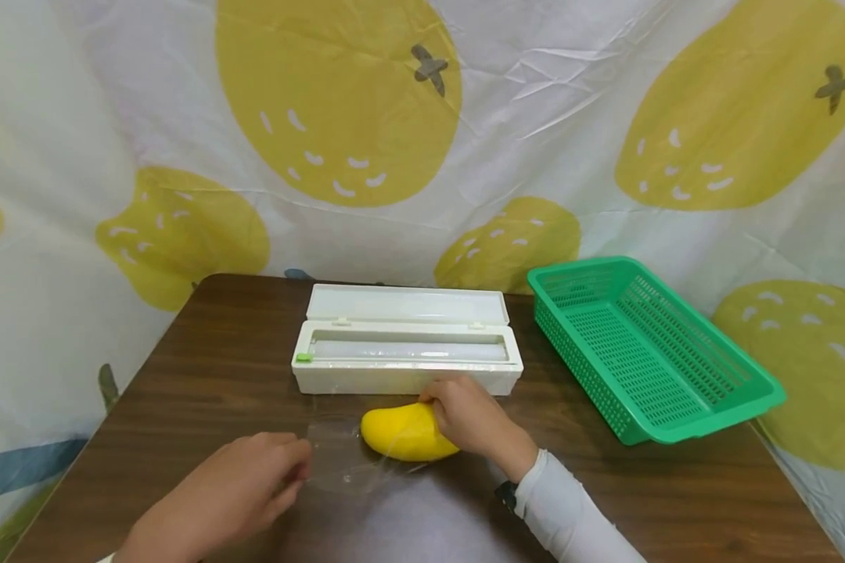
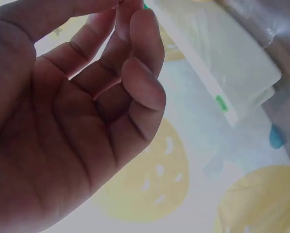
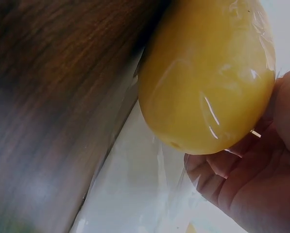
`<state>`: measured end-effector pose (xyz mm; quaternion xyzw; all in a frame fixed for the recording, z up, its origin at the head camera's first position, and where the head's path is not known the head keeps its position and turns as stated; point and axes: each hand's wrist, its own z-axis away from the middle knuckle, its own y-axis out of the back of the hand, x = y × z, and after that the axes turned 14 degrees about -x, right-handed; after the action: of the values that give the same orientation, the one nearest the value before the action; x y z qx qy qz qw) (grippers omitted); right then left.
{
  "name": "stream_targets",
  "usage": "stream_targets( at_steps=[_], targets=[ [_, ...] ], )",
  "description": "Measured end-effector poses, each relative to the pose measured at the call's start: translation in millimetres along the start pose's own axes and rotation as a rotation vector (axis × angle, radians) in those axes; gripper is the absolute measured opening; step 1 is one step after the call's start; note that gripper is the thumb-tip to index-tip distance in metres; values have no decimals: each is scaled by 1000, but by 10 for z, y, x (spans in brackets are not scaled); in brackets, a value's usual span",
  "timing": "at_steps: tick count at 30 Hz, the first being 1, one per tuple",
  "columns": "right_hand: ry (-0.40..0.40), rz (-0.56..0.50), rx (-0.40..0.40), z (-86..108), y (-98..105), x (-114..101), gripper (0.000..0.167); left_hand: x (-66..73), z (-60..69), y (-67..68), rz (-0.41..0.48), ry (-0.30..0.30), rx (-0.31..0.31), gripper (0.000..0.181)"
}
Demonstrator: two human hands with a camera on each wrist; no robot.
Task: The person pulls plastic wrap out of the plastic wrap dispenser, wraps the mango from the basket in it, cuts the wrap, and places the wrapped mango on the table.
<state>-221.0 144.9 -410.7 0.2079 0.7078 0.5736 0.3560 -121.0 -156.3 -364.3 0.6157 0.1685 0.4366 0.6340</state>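
A yellow mango (image 1: 401, 432) lies on the table in front of a white cling film dispenser (image 1: 408, 381), its lid raised. Clear cling film (image 1: 338, 457) spreads leftward from the mango and shows as shiny creases over its skin (image 3: 203, 97) in the right wrist view. My right hand (image 1: 475, 422) grips the mango's right end, fingers partly hidden behind it. At the film's left edge, my left hand (image 1: 242, 477) has curled fingers, thumb and index meeting as if pinching the film; the contact is partly out of frame in the left wrist view (image 2: 81, 111).
A green perforated basket (image 1: 648, 352) stands at the right of the brown wooden table (image 1: 204, 367). Behind the table hangs a cloth (image 1: 521, 117) printed with yellow fruit. A green slider (image 1: 304, 357) sits at the dispenser's left end, beside the film roll (image 1: 408, 349).
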Motion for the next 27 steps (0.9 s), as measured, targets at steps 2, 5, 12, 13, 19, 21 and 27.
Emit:
stream_targets(
  at_steps=[2,5,12,13,19,21,27],
  targets=[
    [-8,5,1,4,0,-3,25,9,-10,57,-41,-13,58,23],
    [-25,18,0,6,-7,-3,24,23,-46,142,-67,-15,116,22],
    [-24,41,13,9,-8,-16,23,56,-255,253,-136,-73,290,20],
    [-24,44,12,10,-8,-17,22,62,-295,261,-148,-91,314,20],
    [-27,56,22,14,-11,-19,20,128,-549,319,-189,-160,424,16],
    [-15,68,30,14,-16,-17,19,155,-625,338,-191,-163,446,15],
    [16,97,34,18,-22,-13,17,230,-879,382,-146,-147,426,10]
  ],
)
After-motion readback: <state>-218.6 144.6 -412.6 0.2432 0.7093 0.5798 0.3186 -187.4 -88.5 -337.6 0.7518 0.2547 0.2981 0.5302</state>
